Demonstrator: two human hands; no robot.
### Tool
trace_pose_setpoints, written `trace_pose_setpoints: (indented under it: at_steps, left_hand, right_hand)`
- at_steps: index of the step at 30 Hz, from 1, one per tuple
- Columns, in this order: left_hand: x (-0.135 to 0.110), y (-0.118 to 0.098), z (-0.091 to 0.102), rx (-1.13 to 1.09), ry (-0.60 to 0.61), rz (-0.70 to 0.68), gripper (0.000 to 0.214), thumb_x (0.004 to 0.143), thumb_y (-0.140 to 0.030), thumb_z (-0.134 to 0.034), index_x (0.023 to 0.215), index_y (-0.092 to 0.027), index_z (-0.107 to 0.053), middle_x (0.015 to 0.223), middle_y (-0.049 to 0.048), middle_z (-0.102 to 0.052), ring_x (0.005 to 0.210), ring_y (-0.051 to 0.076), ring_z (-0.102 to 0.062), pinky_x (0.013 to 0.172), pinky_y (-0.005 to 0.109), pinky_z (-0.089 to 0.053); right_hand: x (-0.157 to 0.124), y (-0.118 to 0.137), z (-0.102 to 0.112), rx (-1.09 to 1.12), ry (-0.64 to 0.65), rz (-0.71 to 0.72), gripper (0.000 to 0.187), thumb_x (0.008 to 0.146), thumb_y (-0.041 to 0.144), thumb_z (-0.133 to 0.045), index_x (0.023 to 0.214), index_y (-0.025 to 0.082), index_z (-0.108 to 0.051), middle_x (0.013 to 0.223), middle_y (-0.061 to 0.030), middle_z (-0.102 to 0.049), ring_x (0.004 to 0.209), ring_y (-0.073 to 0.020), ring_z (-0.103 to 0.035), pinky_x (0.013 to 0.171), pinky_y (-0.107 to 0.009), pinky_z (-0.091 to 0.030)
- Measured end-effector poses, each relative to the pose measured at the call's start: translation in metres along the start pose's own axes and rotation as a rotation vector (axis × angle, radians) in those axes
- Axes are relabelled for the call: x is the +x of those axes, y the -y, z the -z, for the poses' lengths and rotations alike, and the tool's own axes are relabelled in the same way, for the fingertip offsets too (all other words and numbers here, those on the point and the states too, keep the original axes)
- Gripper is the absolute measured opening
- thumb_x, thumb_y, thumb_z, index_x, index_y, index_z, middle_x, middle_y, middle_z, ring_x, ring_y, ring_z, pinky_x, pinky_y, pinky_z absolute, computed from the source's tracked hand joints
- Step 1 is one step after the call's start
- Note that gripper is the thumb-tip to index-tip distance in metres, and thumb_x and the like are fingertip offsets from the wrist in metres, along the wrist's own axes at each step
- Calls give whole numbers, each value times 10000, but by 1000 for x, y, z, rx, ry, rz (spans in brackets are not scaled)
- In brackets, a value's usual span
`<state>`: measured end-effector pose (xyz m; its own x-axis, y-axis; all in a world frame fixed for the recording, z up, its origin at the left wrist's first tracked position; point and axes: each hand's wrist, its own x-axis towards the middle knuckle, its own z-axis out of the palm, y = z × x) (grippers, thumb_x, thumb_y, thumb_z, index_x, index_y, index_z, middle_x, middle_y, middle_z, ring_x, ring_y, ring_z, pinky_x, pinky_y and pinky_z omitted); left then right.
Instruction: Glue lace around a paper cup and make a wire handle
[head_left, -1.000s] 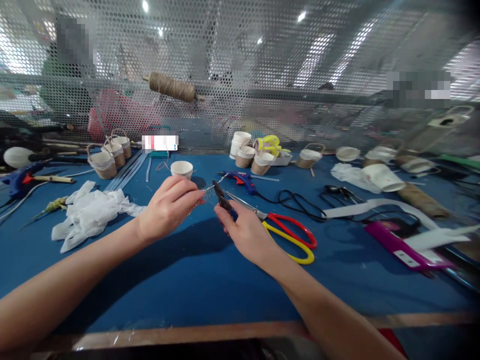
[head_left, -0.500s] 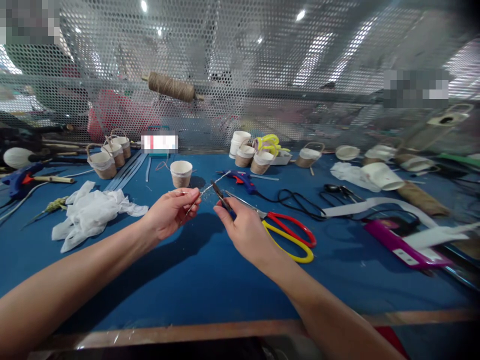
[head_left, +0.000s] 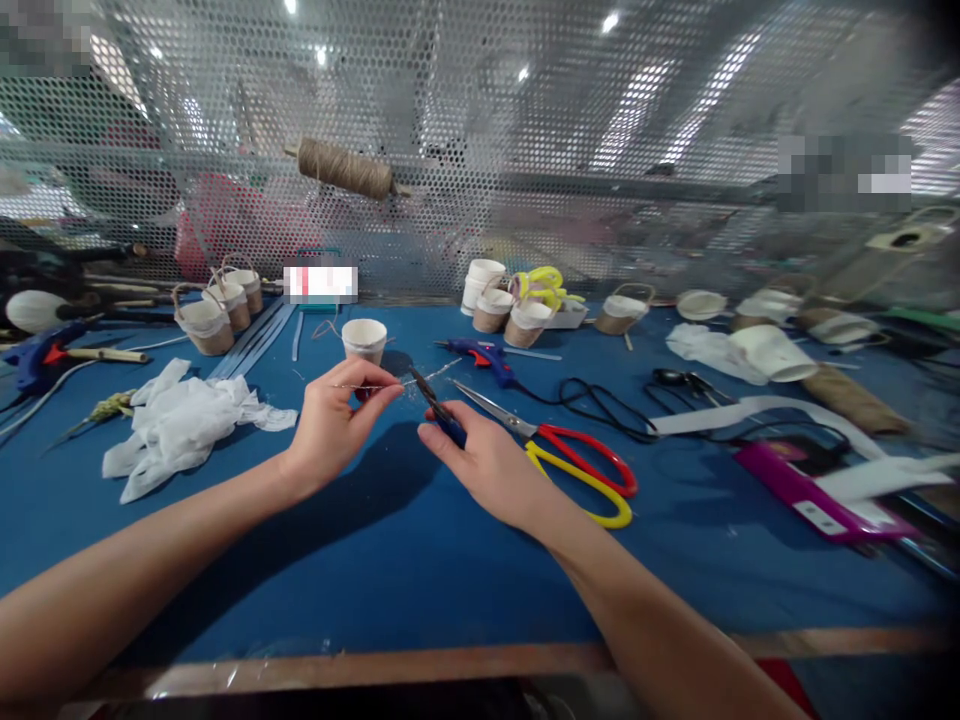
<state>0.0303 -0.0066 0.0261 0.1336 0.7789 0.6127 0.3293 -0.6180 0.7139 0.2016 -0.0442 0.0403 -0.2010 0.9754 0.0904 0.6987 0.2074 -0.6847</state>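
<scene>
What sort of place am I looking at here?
Probably a handicraft workshop: what look like pliers in the right hand, a blue glue gun on the tabletop, and several small pots with handles standing about suggest it.

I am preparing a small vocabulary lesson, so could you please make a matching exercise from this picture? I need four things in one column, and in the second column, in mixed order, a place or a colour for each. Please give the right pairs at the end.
Things
1. pliers
2. scissors
3. thin strand
4. roll of twine

Places and colours
a. up by the perforated screen
b. held in the right hand
c. with red and yellow handles
d. held in the left hand

Right pairs: 1-b; 2-c; 3-d; 4-a
</scene>
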Motion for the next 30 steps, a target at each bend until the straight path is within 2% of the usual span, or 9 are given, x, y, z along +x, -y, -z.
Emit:
trace_pose_setpoints:
  at_steps: [5, 13, 15, 18, 21, 24, 27, 29, 30]
  left_hand:
    - [0, -7, -5, -207, 32, 288, 133, 731, -271, -613, 686, -147, -596, 647, -14, -588, 578, 85, -506, 562, 212, -410]
    - [2, -11, -4, -423, 30, 442, 100, 665, -222, -667, 659, -144, -603, 593, -25, -574, 555, 72, -495, 541, 201, -404]
    - [3, -13, -4, -593, 40, 594, 101, 673, -201, -666, 648, -145, -586, 561, -29, -559, 521, 63, -491, 518, 189, -414]
    - [5, -15, -4, -901, 94, 918, 103, 714, -156, -628, 646, -144, -553, 552, -29, -549, 466, 42, -485, 493, 168, -431]
    - [8, -13, -4, -985, 176, 1037, 109, 751, -139, -590, 653, -137, -542, 560, -23, -551, 453, 33, -487, 494, 160, -430]
    - [13, -7, 1, -693, 232, 835, 160, 786, -232, -566, 657, -142, -532, 575, -4, -567, 483, 62, -504, 517, 194, -428]
    - [16, -3, 15, -16, 230, 343, 308, 839, -336, -466, 608, -149, -546, 563, 21, -572, 524, 103, -509, 532, 228, -397]
    - [17, -3, 26, 451, 156, 13, 343, 836, -349, -457, 568, -154, -546, 557, 33, -572, 527, 123, -509, 510, 237, -360]
    - [17, -4, 32, 645, 150, -91, 360, 836, -360, -458, 554, -156, -547, 551, 38, -572, 514, 130, -509, 485, 238, -337]
  right_hand:
    - [1, -3, -3, -34, -61, 8, 256, 851, 402, -454, 896, 167, -543, 828, -75, -662, 746, -203, -614, 640, -296, -421]
    - [0, -2, -6, -109, -127, 15, 246, 857, 384, -446, 859, 166, -562, 730, -60, -646, 664, -190, -598, 620, -295, -416]
    - [0, -2, -8, -120, -133, 20, 250, 856, 381, -446, 858, 163, -568, 736, -64, -648, 673, -194, -599, 622, -298, -420]
    - [1, -4, -11, -130, -184, 50, 224, 849, 358, -460, 870, 165, -571, 811, -81, -659, 749, -211, -610, 672, -315, -435]
    - [3, -5, -11, -148, -224, 72, 202, 841, 339, -475, 883, 164, -566, 868, -95, -659, 817, -227, -611, 724, -331, -435]
    - [5, -6, -6, -156, -194, 26, 209, 844, 355, -465, 844, 168, -559, 810, -87, -657, 757, -219, -609, 682, -316, -432]
    - [7, -6, 2, -142, -194, -51, 242, 853, 389, -435, 807, 180, -547, 686, -56, -630, 637, -192, -591, 599, -288, -413]
    - [7, -6, 6, -116, -192, -68, 273, 859, 420, -411, 782, 188, -534, 610, -32, -595, 566, -173, -566, 552, -274, -394]
    - [7, -6, 8, -104, -186, -67, 285, 860, 432, -401, 769, 193, -526, 581, -21, -578, 537, -165, -551, 537, -268, -385]
